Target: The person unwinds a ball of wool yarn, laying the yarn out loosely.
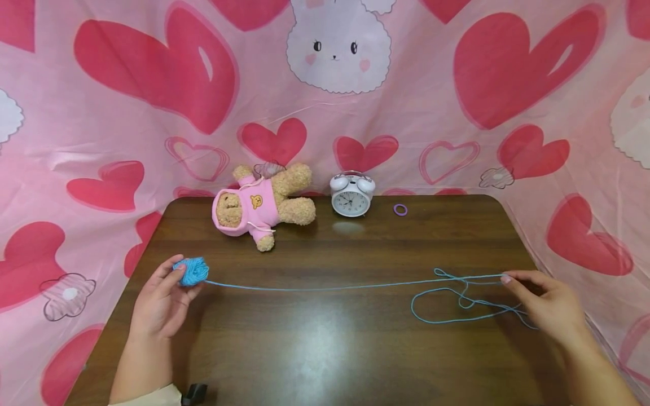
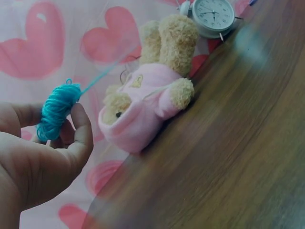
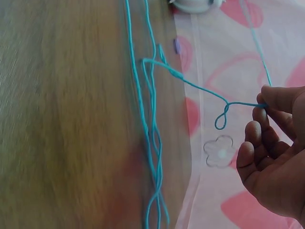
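My left hand [image 1: 165, 301] grips a small ball of blue yarn [image 1: 194, 271] between thumb and fingers, above the left side of the table. From the ball a single blue strand [image 1: 315, 290] stretches across to the right, sagging slightly. At its other end my right hand [image 1: 550, 301] pinches the strand between thumb and forefinger; the other fingers curl loosely in the right wrist view. Loose loops of the same yarn [image 1: 442, 322] lie on the table beside and below the right hand. A small twisted loop [image 3: 220, 122] hangs close to the pinching fingertips [image 3: 269, 95].
A teddy bear [image 1: 264, 204] in a pink hoodie lies on its back at the table's rear left. Beside it stands a white twin-bell alarm clock [image 1: 351, 194], then a purple ring [image 1: 400, 210]. A pink heart-print cloth [image 1: 406, 113] hangs behind the brown table [image 1: 325, 248].
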`<state>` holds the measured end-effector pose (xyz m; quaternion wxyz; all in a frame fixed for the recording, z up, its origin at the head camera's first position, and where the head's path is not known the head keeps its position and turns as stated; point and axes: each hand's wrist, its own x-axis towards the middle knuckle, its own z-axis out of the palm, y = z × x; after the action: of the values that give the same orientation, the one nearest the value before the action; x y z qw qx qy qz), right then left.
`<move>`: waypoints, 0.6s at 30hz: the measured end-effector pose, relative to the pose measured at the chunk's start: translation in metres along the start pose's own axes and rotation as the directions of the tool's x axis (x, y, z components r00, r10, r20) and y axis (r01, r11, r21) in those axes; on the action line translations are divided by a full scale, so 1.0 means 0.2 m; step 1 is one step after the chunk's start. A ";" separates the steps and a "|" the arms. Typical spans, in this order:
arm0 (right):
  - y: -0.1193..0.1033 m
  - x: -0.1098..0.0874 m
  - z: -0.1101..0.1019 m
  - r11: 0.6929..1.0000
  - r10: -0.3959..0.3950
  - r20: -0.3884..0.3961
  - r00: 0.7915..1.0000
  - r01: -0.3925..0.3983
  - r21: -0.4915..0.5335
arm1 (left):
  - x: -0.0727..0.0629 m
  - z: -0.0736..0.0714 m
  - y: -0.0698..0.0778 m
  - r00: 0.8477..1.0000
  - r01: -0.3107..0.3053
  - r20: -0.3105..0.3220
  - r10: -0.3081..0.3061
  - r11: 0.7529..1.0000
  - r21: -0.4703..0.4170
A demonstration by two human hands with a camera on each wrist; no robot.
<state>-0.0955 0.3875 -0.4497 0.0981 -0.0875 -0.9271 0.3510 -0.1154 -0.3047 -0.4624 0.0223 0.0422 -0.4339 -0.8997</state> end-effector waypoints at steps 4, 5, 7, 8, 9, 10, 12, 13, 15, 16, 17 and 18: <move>0.06 -0.01 -0.03 1.000 0.026 0.010 1.000 -0.026 -0.011 | -0.01 -0.03 0.01 1.000 -0.023 0.018 0.024 0.999 -0.043; 0.07 -0.01 -0.04 0.999 0.030 0.011 0.999 -0.030 -0.013 | -0.01 -0.04 0.01 0.999 -0.028 0.025 0.030 0.998 -0.057; 0.10 -0.02 -0.06 0.999 0.039 0.012 0.999 -0.039 -0.022 | -0.01 -0.05 0.01 0.998 -0.040 0.037 0.043 0.996 -0.080; 0.12 -0.02 -0.06 0.999 0.043 0.013 0.999 -0.043 -0.023 | -0.01 -0.05 0.01 0.998 -0.045 0.044 0.049 0.995 -0.090; 0.13 -0.02 -0.07 0.999 0.046 0.013 0.999 -0.045 -0.030 | -0.01 -0.05 0.02 0.997 -0.049 0.050 0.054 0.994 -0.100; 0.15 -0.01 -0.08 0.998 0.050 0.014 0.999 -0.050 -0.038 | -0.01 -0.06 0.02 0.997 -0.053 0.055 0.059 0.993 -0.105; 0.18 -0.01 -0.09 0.997 0.063 0.023 0.998 -0.062 -0.053 | -0.01 -0.06 0.02 0.996 -0.061 0.061 0.069 0.992 -0.115; 0.19 -0.01 -0.09 0.996 0.066 0.027 0.997 -0.064 -0.062 | -0.01 -0.06 0.02 0.995 -0.065 0.062 0.073 0.991 -0.119; 0.22 0.00 -0.10 0.995 0.072 0.030 0.997 -0.069 -0.078 | -0.02 -0.07 0.03 0.995 -0.071 0.063 0.079 0.990 -0.122; 0.24 0.00 -0.11 0.994 0.075 0.036 0.997 -0.072 -0.087 | -0.02 -0.07 0.03 0.995 -0.074 0.063 0.082 0.990 -0.122; 0.26 0.01 -0.11 0.993 0.078 0.040 0.996 -0.074 -0.094 | -0.02 -0.07 0.04 0.994 -0.075 0.064 0.084 0.989 -0.124; 0.27 0.01 -0.12 0.992 0.077 0.041 0.996 -0.072 -0.106 | -0.02 -0.07 0.04 0.994 -0.077 0.064 0.086 0.989 -0.128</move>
<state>-0.0869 0.4432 -0.4690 0.0593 -0.1189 -0.9423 0.3072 -0.1095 -0.3207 -0.4652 0.0465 -0.0085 -0.3787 -0.9243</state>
